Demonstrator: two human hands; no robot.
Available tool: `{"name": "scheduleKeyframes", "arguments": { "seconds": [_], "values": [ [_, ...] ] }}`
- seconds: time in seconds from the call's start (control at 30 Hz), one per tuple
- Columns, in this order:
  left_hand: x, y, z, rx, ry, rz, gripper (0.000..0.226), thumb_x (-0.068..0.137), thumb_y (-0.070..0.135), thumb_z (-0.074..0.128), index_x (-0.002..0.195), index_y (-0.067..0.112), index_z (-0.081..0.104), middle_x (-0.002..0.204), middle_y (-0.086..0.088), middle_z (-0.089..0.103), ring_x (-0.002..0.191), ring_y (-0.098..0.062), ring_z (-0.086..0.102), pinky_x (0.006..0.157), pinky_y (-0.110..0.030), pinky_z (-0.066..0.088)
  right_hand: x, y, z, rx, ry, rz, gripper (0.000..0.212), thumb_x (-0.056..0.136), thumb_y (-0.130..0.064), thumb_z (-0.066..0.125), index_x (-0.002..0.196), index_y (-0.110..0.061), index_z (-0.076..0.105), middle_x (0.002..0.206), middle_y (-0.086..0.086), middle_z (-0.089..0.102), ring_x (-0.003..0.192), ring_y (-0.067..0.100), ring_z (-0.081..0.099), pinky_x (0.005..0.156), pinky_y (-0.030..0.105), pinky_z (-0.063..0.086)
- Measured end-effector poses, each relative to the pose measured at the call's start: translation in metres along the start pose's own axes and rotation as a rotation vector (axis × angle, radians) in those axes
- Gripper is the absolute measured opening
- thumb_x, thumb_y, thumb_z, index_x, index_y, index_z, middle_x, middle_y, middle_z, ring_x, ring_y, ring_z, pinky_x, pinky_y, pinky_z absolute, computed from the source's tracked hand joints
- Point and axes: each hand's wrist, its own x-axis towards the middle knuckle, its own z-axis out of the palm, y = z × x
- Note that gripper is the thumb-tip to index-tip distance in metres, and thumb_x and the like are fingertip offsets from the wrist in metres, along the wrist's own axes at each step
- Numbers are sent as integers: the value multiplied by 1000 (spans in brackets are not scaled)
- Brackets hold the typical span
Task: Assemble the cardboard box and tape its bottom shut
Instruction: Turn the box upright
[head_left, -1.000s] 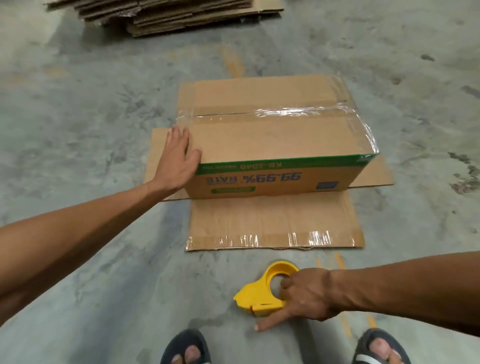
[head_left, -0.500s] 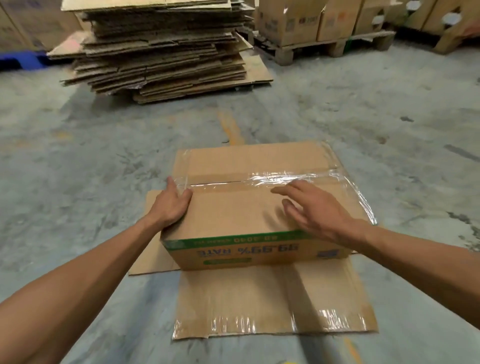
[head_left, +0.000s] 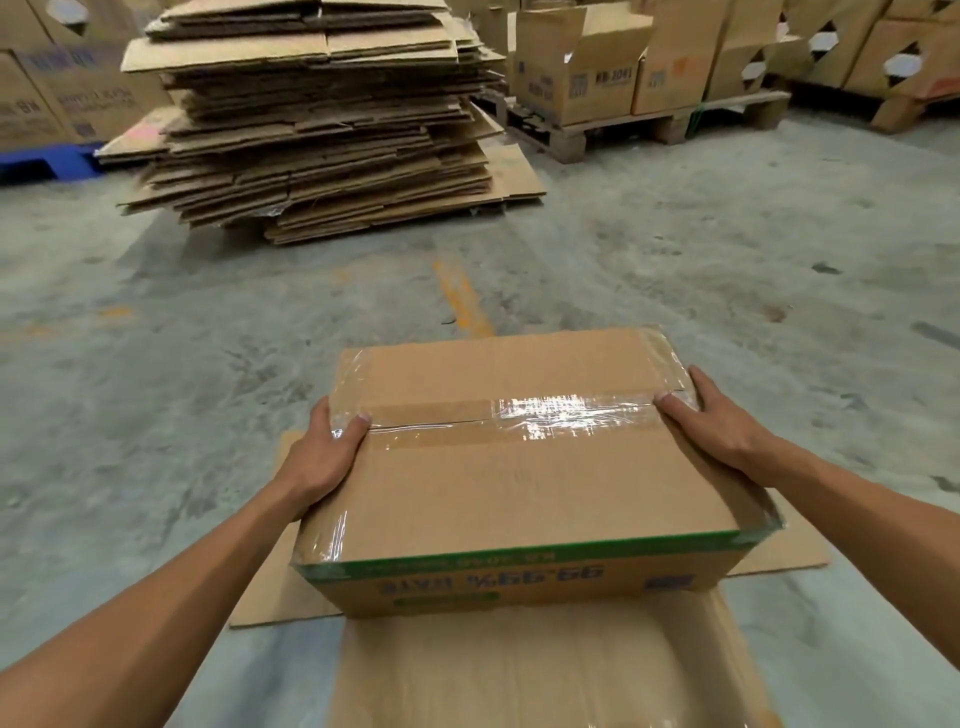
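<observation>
Both hands have moved out to the short ends of the box since half a second ago, when the right hand lay flat across its top.

Grey concrete floor (head_left: 156, 415) fills most of the view. Far beyond the fingertips stands a tall stack of flattened brown cardboard sheets (head_left: 322, 119), with made-up brown cartons on a wooden pallet (head_left: 649, 122) to its right.

Nearer, a brown cardboard box with a green printed band (head_left: 519, 483) sits upside down, its taped bottom facing up, over loose flat cardboard sheets (head_left: 545, 670) lying on the floor. A strip of clear shiny tape (head_left: 545, 418) runs along the centre seam, from one set of fingers to the other.

The left hand (head_left: 324, 457) grasps the box's left end, thumb pressed on the tape's end on top, fingers wrapped down the side. The right hand (head_left: 714, 421) grasps the right end the same way, thumb tip on the tape, fingers curled over the edge.
</observation>
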Motion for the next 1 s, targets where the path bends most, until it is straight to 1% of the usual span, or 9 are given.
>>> {"name": "scheduleKeyframes", "arguments": {
  "seconds": [0.23,0.37,0.47,0.57,0.67,0.73,0.83,0.93,1.0],
  "values": [
    [-9,-5,-13,-19,36,-10,60,95,56,43,147,30,26,134,-5,56,102,-28,58,88,-39,44,-13,-12,-3,30,13,-38,76,86,-68,46,150,-38,22,142,6,54,114,33,58,100,44,45],
    [-16,-1,-39,-15,101,27,60,93,59,45,145,33,29,137,-5,56,111,-33,58,94,-44,45,-33,-41,-12,50,60,-140,62,93,-56,48,147,-34,30,138,3,57,108,30,58,91,38,44],
    [-27,18,-63,-22,245,174,54,95,54,46,141,31,33,134,-6,58,104,-31,58,88,-43,45,-44,-66,-24,95,156,-266,60,95,-52,48,148,-32,29,131,-6,56,117,30,55,90,36,40],
    [-37,40,-88,-36,465,322,55,95,50,49,143,28,32,133,-9,58,108,-35,58,88,-42,43,-48,-89,-35,183,291,-406,74,89,-61,51,151,-38,19,149,-9,45,131,25,48,106,45,39],
    [-49,52,-105,-122,620,450,67,94,51,50,151,30,21,141,-6,53,117,-32,57,95,-41,43,-55,-112,-46,323,365,-534,80,90,-56,56,153,-42,10,157,-10,32,133,14,41,108,39,36],
    [-58,49,-110,-145,637,506,74,91,52,49,153,33,12,146,-5,48,120,-32,56,97,-43,44,-60,-116,-48,405,358,-601,81,90,-48,61,151,-48,8,157,-10,31,133,17,42,107,43,39],
    [-71,27,-108,-127,601,493,83,86,51,55,152,34,7,146,-9,49,120,-34,57,96,-45,47,-69,-109,-41,448,306,-625,87,89,-40,67,147,-58,5,157,-8,32,132,21,45,106,49,43],
    [-85,-5,-99,-90,569,467,87,83,42,70,150,30,15,142,-12,53,117,-36,60,90,-41,48,-79,-94,-28,425,264,-634,95,85,-29,73,145,-62,7,147,-1,48,120,22,57,101,49,48],
    [-93,-19,-97,-72,566,489,79,79,38,71,139,46,21,133,-13,59,111,-35,64,86,-42,52,-84,-87,-24,416,240,-649,99,83,-24,75,148,-56,8,143,-2,51,118,21,59,100,49,49]
  ]
}}
